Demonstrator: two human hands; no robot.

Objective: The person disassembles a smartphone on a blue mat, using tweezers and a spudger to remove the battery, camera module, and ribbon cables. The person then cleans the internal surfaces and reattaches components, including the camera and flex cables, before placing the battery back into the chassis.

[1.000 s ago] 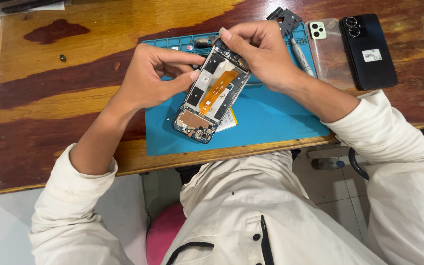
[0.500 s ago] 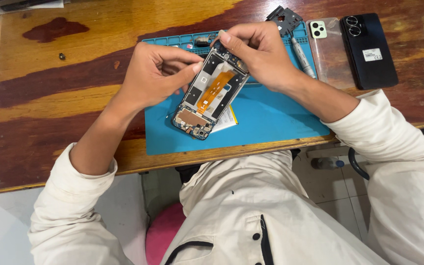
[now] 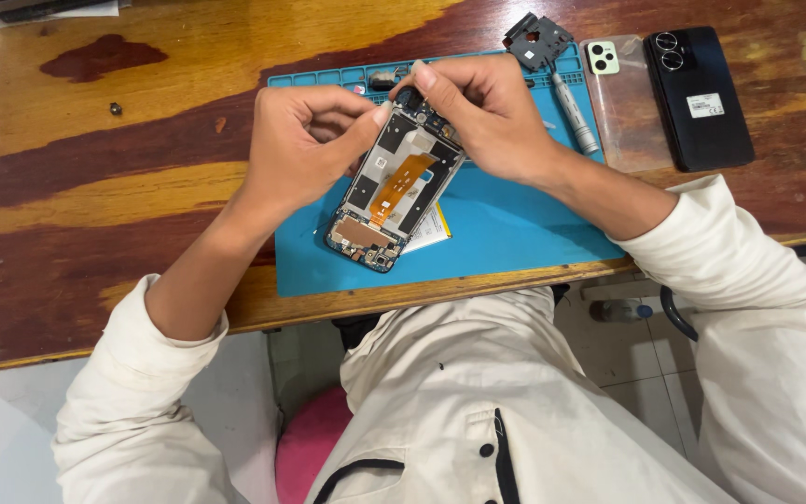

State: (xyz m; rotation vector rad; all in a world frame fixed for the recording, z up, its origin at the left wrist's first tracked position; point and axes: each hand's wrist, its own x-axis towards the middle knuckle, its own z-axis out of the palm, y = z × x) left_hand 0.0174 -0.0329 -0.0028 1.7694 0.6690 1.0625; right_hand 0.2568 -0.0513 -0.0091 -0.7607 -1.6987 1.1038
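I see an opened phone [image 3: 394, 191] with its back removed, held tilted above the blue work mat [image 3: 515, 238] near the mat's middle. Its top end is raised toward the far edge of the mat; its bottom end sits low, close to the mat. An orange flex cable [image 3: 397, 179] runs down the middle of the exposed frame, and a small circuit board [image 3: 363, 238] shows at the lower end.

The left hand [image 3: 302, 140] grips the phone's upper left edge — thumb tip pressed against the frame, remaining fingers curled. The right hand [image 3: 487, 112] is clenched on the top end of the phone, thumb and forefinger pinched at the upper corner. Whether a small part sits between those fingertips I cannot tell.

A pale flat piece [image 3: 431, 229] lies on the mat under the phone's lower right edge.

Further out, a grey screwdriver [image 3: 576, 117] lies along the mat's right side, and a dark bracket part [image 3: 537, 39] rests at its far right corner. Just beside the mat on the wooden table [image 3: 95, 196] lie a clear phone case [image 3: 622, 107] and a black phone [image 3: 699, 93], side by side. A small dark screw [image 3: 116, 108] sits well apart on the left of the table.
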